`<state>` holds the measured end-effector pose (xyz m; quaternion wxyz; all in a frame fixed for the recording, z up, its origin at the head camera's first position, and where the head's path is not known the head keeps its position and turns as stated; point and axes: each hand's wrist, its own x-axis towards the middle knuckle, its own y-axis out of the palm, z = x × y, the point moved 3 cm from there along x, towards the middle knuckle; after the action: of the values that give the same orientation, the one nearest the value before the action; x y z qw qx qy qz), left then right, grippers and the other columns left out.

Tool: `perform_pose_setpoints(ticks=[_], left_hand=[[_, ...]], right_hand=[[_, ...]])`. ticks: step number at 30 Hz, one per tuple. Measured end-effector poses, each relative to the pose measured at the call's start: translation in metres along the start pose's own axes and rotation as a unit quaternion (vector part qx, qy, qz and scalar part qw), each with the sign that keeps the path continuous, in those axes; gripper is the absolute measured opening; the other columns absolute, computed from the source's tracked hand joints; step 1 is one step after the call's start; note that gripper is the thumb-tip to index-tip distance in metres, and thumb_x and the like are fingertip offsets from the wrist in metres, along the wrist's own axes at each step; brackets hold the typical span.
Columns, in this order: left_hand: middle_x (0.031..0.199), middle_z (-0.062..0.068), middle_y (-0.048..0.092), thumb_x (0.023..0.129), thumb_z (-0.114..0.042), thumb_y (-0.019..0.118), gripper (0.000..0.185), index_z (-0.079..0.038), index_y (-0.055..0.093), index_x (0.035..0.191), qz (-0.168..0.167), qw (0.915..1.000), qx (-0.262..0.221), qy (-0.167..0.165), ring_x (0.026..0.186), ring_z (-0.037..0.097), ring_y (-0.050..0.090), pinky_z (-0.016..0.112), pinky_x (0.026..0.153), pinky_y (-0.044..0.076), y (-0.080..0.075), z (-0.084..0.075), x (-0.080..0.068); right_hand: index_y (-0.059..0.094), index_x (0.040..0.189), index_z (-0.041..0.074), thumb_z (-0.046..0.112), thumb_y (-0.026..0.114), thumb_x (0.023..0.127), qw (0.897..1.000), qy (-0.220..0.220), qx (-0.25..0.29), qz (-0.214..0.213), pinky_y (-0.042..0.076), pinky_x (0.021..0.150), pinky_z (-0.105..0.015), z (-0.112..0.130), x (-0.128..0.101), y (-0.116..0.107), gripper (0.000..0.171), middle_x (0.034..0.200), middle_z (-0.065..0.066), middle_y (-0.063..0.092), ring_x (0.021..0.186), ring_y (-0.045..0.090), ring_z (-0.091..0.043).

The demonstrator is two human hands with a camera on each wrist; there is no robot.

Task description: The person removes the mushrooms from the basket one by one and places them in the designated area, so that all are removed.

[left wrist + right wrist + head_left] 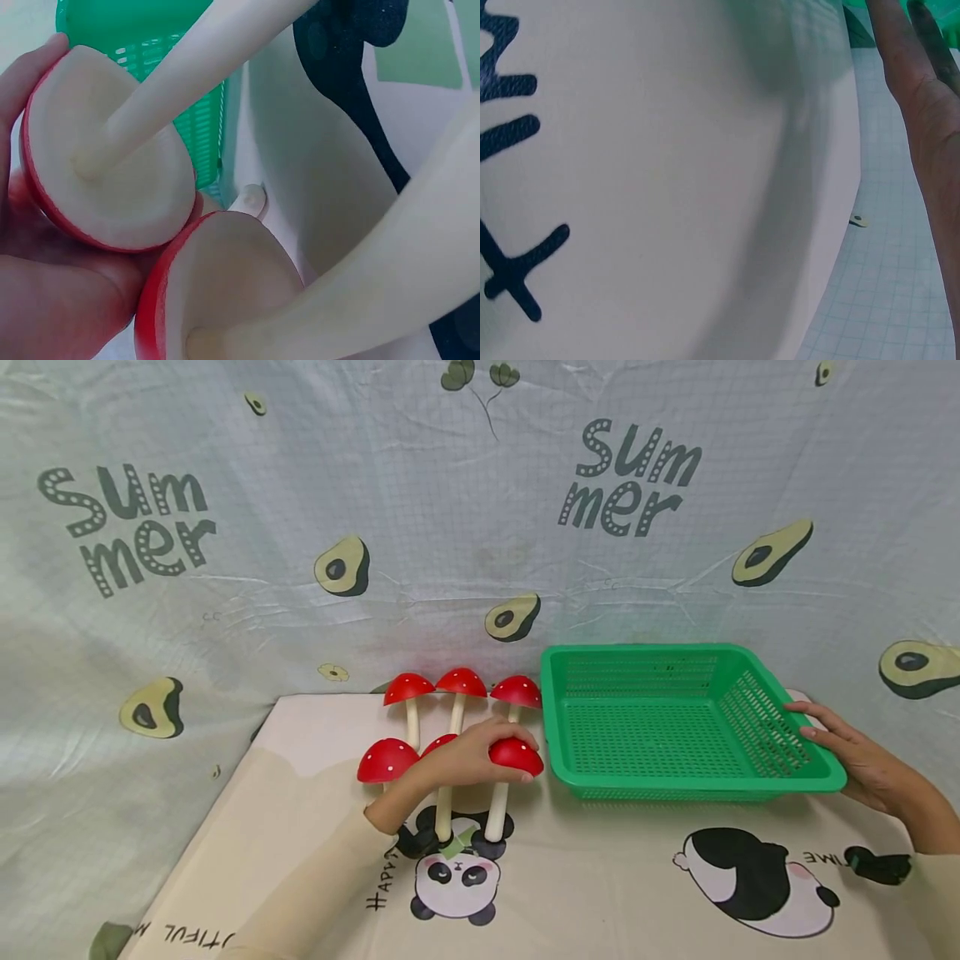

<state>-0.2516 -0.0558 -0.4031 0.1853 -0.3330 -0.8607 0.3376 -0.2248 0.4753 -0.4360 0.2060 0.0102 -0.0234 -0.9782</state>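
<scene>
Near the middle of the frame in the head view, my left hand [468, 753] curls over the glossy red cap of a toy mushroom [516, 755], whose smooth cream stem runs down to the worktop [600, 893]. From the left wrist view I see the pale, flat underside of that mushroom's cap, rimmed in red, cradled against my fingers [30, 75], with a second cap's underside pressing close beside it. Five more mushrooms [408, 688] stand around my hand, domed red caps dotted white on slim round stems, three in a back row and two at the front. Just right of them sits a green basket [821, 772], a shallow rectangular plastic tray with perforated mesh walls and a solid rim. My right hand [851, 752] rests on its right rim at the right edge of the frame, fingers fairly straight and laid along the plastic, gripping nothing. Panda drawings and black lettering cover the smooth cream worktop, and a crinkled backdrop printed with avocados [342, 566] hangs behind.
</scene>
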Motion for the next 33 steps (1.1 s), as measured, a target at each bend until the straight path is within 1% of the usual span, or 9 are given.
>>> perform_pose_setpoints(ticks=[6, 14, 18, 25, 29, 33], left_hand=[[0.122, -0.005, 0.06, 0.085, -0.033, 0.081, 0.04, -0.027, 0.066, 0.122, 0.006, 0.9999, 0.015, 0.004, 0.116, 0.015, 0.054, 0.026, 0.086, 0.055, 0.002, -0.002, 0.001], [0.122, -0.005, 0.062, 0.082, -0.03, 0.084, 0.044, -0.023, 0.067, 0.122, 0.009, 0.9994, 0.031, 0.013, 0.115, 0.015, 0.056, 0.025, 0.085, 0.055, 0.004, -0.005, 0.003], [0.122, -0.004, 0.063, 0.084, -0.03, 0.082, 0.042, -0.022, 0.067, 0.121, 0.013, 0.9991, 0.037, 0.013, 0.116, 0.016, 0.056, 0.025, 0.086, 0.054, 0.006, -0.006, 0.004], [0.122, -0.003, 0.063, 0.085, -0.031, 0.082, 0.041, -0.02, 0.067, 0.121, 0.025, 0.9989, 0.039, 0.003, 0.116, 0.016, 0.056, 0.024, 0.087, 0.053, 0.011, -0.004, 0.008], [0.121, -0.003, 0.064, 0.086, -0.032, 0.081, 0.042, -0.017, 0.068, 0.122, 0.033, 0.9983, 0.048, 0.002, 0.115, 0.016, 0.056, 0.024, 0.087, 0.053, 0.014, -0.004, 0.01], [0.121, 0.0, 0.063, 0.086, -0.033, 0.081, 0.044, -0.015, 0.068, 0.124, 0.04, 0.997, 0.066, -0.011, 0.114, 0.017, 0.056, 0.023, 0.085, 0.053, 0.016, -0.003, 0.011]], right_hand=[[0.036, 0.147, 0.034, 0.01, 0.028, 0.112, 1.0, 0.0, -0.004, -0.001, 0.062, 0.076, -0.041, -0.001, -0.001, -0.001, 0.043, 0.127, 0.013, 0.053, 0.097, 0.07, -0.018], [0.035, 0.148, 0.033, 0.01, 0.027, 0.112, 1.0, 0.001, -0.002, 0.002, 0.062, 0.076, -0.042, 0.0, 0.0, 0.0, 0.043, 0.127, 0.012, 0.052, 0.097, 0.07, -0.018], [0.034, 0.148, 0.034, 0.01, 0.027, 0.113, 1.0, 0.003, -0.007, 0.0, 0.062, 0.076, -0.042, 0.001, 0.0, 0.0, 0.043, 0.128, 0.013, 0.051, 0.098, 0.07, -0.018], [0.032, 0.149, 0.034, 0.011, 0.027, 0.113, 1.0, 0.009, -0.023, -0.01, 0.062, 0.075, -0.042, -0.001, -0.001, -0.001, 0.044, 0.127, 0.012, 0.048, 0.097, 0.069, -0.017], [0.033, 0.148, 0.034, 0.011, 0.028, 0.113, 1.0, 0.006, -0.017, -0.009, 0.062, 0.075, -0.042, -0.001, -0.001, 0.0, 0.043, 0.127, 0.013, 0.05, 0.097, 0.07, -0.017], [0.034, 0.148, 0.034, 0.01, 0.027, 0.112, 1.0, 0.002, -0.011, -0.001, 0.062, 0.075, -0.042, 0.0, -0.001, 0.001, 0.043, 0.128, 0.013, 0.051, 0.098, 0.07, -0.017]])
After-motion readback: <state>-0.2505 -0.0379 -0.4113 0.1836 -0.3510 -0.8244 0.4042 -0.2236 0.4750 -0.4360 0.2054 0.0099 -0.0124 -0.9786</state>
